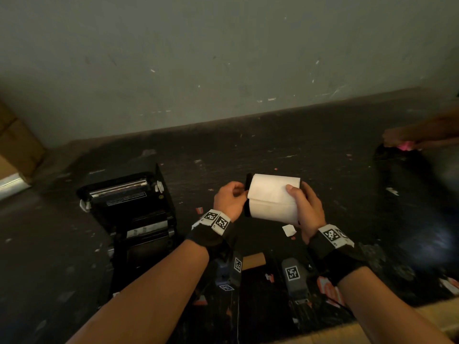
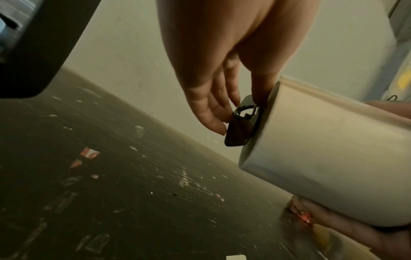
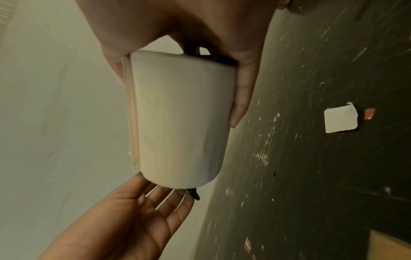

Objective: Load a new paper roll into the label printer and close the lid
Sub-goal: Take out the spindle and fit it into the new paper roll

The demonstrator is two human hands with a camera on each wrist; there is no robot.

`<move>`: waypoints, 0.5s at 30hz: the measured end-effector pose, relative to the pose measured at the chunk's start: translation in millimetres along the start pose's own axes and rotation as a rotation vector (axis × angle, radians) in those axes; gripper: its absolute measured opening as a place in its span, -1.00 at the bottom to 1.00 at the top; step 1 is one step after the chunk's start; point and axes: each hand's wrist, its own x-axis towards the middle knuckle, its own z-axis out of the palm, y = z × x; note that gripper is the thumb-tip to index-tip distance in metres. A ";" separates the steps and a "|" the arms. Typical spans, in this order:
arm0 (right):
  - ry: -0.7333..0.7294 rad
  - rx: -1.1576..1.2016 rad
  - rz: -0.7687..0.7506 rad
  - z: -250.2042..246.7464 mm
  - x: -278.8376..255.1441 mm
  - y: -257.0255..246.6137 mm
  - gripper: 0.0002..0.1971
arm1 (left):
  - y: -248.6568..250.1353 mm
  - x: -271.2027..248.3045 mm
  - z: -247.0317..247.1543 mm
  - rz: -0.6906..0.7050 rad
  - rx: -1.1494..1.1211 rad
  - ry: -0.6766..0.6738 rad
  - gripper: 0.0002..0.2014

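Observation:
I hold a white paper roll (image 1: 270, 198) (image 2: 322, 154) (image 3: 180, 119) in the air over the dark table, lying sideways. My right hand (image 1: 304, 207) (image 3: 177, 52) grips its right end, thumb on top. A black spindle holder (image 1: 248, 194) (image 2: 239, 128) sticks out of the roll's left end, and my left hand (image 1: 229, 201) (image 2: 222, 98) (image 3: 142, 211) pinches it with fingertips and thumb. The black label printer (image 1: 131, 219) stands to the left with its lid (image 1: 129, 189) raised and its roll bay bare.
Paper scraps litter the scratched dark table (image 1: 298, 157), among them a white label piece (image 1: 288, 230) (image 3: 340, 117) under the roll. A brown cardboard core (image 1: 253, 260) lies near me. A cardboard box (image 1: 15, 147) is far left. Another person's hand (image 1: 407, 137) is at far right.

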 end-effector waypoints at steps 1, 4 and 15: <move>-0.002 -0.001 -0.003 0.2 -0.4 -0.5 -0.25 | 0.3 -0.1 -0.7 -0.003 -0.004 -0.017 -0.63; -0.002 0.001 -0.011 0.1 -0.6 -1.8 -0.27 | 2.2 -0.3 -5.4 0.019 -0.005 -0.075 -0.59; -0.054 0.014 0.009 -6.4 5.0 -4.7 -0.24 | 2.4 1.0 -27.2 0.061 -0.216 -0.229 -0.53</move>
